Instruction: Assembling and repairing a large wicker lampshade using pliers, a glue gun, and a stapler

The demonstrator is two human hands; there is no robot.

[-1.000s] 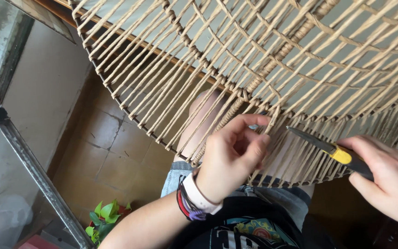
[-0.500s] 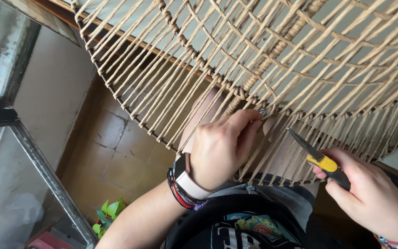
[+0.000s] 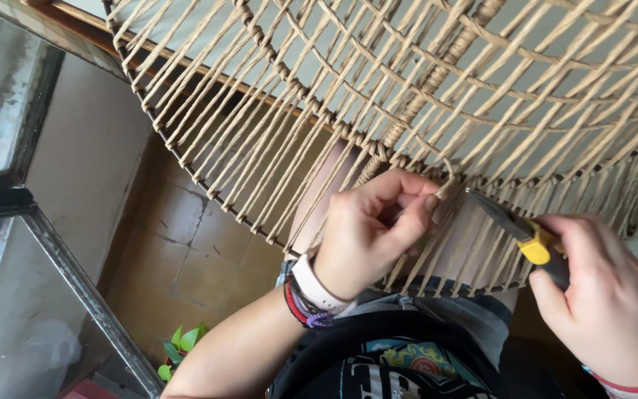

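Note:
A large woven piece (image 3: 437,96) of tan twisted cord on a round dark frame fills the upper view. My left hand (image 3: 374,229), with a white watch and coloured bracelets at the wrist, pinches a loose cord end (image 3: 444,188) near the inner woven ring. My right hand (image 3: 611,295) grips pliers (image 3: 515,225) with a yellow and black handle; their dark metal jaws point left at the cord end, almost touching it.
Below the weave lie brown floor tiles (image 3: 186,244) and a small green plant (image 3: 182,347). A glass pane with a dark metal frame (image 3: 75,288) runs along the left. My dark printed shirt (image 3: 400,362) is at the bottom.
My right hand brought the pliers up and left toward the cord end. My left hand shifted slightly and keeps pinching the cord.

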